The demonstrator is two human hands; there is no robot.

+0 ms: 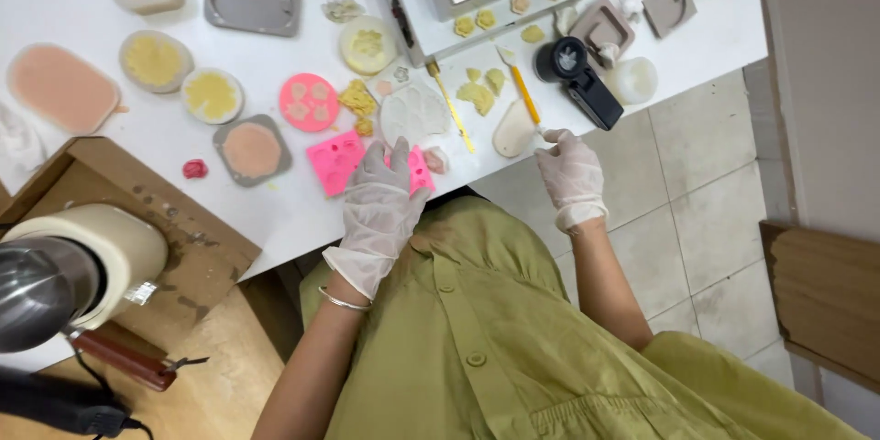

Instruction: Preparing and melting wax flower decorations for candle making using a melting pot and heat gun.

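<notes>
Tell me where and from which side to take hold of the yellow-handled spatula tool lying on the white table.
Grip the yellow-handled tool on its yellow shaft, probably near the lower end, coming from the table's near edge. It lies flat and slanted, pale blade pointing away toward the scale, and the gloved right hand already has its fingertips at that near end. The gloved left hand rests on the pink mould.

left hand [383, 204] flat, right hand [570, 172] pinching

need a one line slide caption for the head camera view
Gloved left hand rests on a pink mould while the right hand holds a yellow-handled tool at a white table.
</notes>
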